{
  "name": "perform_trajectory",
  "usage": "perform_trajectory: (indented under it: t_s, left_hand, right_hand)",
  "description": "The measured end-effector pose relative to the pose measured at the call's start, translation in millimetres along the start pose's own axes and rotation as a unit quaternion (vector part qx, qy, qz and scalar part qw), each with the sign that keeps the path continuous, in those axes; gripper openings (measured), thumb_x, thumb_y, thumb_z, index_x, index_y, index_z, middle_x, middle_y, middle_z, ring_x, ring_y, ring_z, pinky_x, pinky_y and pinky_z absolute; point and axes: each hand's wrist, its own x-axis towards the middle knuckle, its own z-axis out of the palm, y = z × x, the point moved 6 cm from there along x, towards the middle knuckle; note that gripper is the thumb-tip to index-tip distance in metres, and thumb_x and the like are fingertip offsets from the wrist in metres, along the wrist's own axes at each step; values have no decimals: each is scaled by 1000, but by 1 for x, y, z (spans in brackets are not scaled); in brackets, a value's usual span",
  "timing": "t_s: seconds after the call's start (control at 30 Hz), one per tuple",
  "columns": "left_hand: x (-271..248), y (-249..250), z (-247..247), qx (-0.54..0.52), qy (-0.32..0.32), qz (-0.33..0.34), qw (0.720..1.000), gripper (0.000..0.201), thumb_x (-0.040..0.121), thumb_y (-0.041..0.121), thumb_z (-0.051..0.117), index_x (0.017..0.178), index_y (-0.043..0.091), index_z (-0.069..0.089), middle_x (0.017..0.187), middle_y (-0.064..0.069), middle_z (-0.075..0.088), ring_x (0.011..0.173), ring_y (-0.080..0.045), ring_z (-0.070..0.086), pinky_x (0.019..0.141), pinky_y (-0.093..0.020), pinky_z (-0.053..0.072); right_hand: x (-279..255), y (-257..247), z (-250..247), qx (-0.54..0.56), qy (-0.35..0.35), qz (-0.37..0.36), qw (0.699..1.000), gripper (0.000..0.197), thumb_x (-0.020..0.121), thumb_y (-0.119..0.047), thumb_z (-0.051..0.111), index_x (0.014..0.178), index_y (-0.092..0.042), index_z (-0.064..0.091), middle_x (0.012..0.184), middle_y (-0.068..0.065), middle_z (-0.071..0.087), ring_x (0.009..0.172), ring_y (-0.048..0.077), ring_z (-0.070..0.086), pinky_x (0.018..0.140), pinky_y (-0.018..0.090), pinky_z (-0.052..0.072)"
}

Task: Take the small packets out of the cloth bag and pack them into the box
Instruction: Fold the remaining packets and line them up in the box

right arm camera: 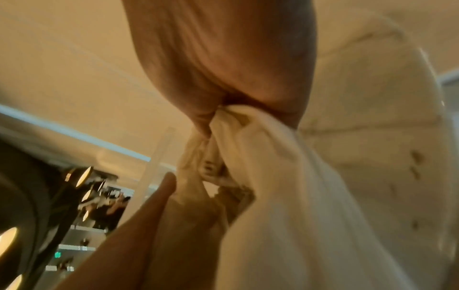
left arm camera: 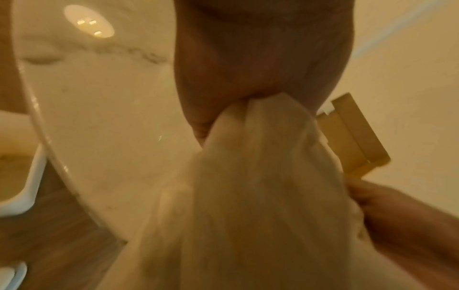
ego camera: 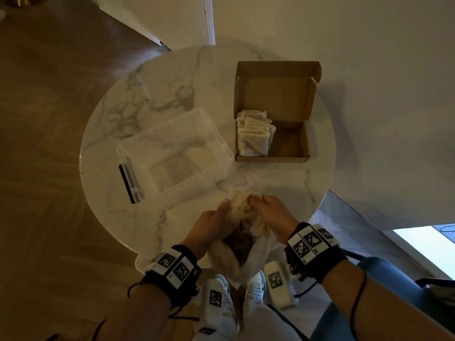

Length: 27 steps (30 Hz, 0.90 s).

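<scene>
The round marble table (ego camera: 118, 217) carries a clear plastic tub (ego camera: 172, 151) at its left side and the open cardboard box (ego camera: 275, 114) at its far right, small packets (ego camera: 253, 134) stacked in its left half. At the near edge, the left hand (ego camera: 211, 222) and right hand (ego camera: 273, 215) each pinch the cloth bag (ego camera: 243, 217) mouth. If either pinch slips, the overhanging bag could drop to the floor. Only the wrist views show the gathered cloth between fingers; only the head view shows the box filling.

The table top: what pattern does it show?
White marble with grey veins, clearest in the head view.
</scene>
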Motion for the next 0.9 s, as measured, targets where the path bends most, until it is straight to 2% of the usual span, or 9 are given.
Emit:
perform_trajectory:
  t_s: [0.17, 0.33, 0.47, 0.57, 0.63, 0.7, 0.8, 0.87, 0.9]
  left_hand:
    - [7, 6, -12, 68, 40, 43, 996, 63, 90, 67, 40, 79, 9, 62, 78, -12, 61, 74, -25, 61, 76, -41, 51]
    - [10, 4, -33, -24, 89, 42, 995, 60, 94, 54, 46, 84, -1, 67, 83, -17, 69, 78, -28, 66, 74, -40, 54]
    - [-2, 16, -18, 16, 39, 104, 994, 38, 91, 53, 55, 104, 18, 62, 96, -3, 69, 88, -17, 67, 85, -43, 56]
    - [-2, 8, -10, 81, 5, 120, 989, 56, 82, 63, 60, 122, 25, 52, 104, 2, 66, 91, -13, 65, 84, -43, 56]
    - [-4, 10, -19, 180, 102, 183, 961, 57, 84, 57, 63, 127, 23, 51, 110, 2, 60, 96, -14, 59, 84, -38, 53]
    - [-17, 27, -23, 252, 213, 313, 890, 43, 85, 39, 70, 119, 16, 57, 111, -1, 55, 99, -18, 53, 84, -35, 48]
    - [-43, 54, -4, 298, 216, 476, 798, 16, 82, 25, 67, 91, 12, 63, 93, -3, 57, 87, -21, 52, 73, -32, 46]
    - [-47, 59, 0, 356, 214, 449, 791, 17, 81, 27, 67, 87, 12, 61, 89, -4, 55, 83, -26, 55, 66, -36, 46]
    - [-43, 56, -5, 372, 219, 384, 816, 25, 83, 33, 67, 93, 12, 59, 95, -5, 54, 87, -27, 55, 68, -36, 46]
  right_hand:
    - [-3, 14, 11, 198, -66, 148, 967, 33, 93, -31, 55, 102, -3, 70, 103, 20, 71, 93, 31, 67, 89, 41, 53]
    - [-13, 11, 15, 206, -176, 206, 940, 36, 82, -34, 64, 101, -4, 70, 96, 17, 71, 84, 28, 68, 85, 39, 52]
    - [-10, 13, 15, 247, -179, 215, 928, 65, 73, -44, 71, 123, -4, 62, 124, 21, 62, 116, 35, 58, 105, 47, 42]
    - [-8, 9, 9, 319, -143, 207, 914, 49, 88, -43, 57, 123, -8, 62, 114, 20, 67, 106, 33, 63, 95, 44, 49]
    - [-6, 4, 7, 350, -132, 183, 909, 43, 96, -38, 44, 109, -6, 69, 98, 17, 72, 89, 28, 69, 80, 36, 55]
    - [-3, 3, 7, 340, -124, 167, 917, 45, 99, -35, 37, 103, -4, 70, 94, 16, 73, 82, 25, 71, 74, 32, 56]
    - [4, 5, -1, 246, -57, 156, 955, 50, 95, -46, 44, 120, -7, 63, 114, 16, 68, 105, 28, 64, 94, 39, 51]
    - [2, 2, -10, 107, -20, 140, 984, 64, 82, -66, 50, 117, -13, 64, 113, 12, 68, 106, 28, 63, 98, 44, 48]
    - [-3, 0, -15, 37, -9, 122, 992, 70, 76, -72, 51, 114, -15, 62, 110, 10, 68, 102, 28, 63, 96, 47, 49]
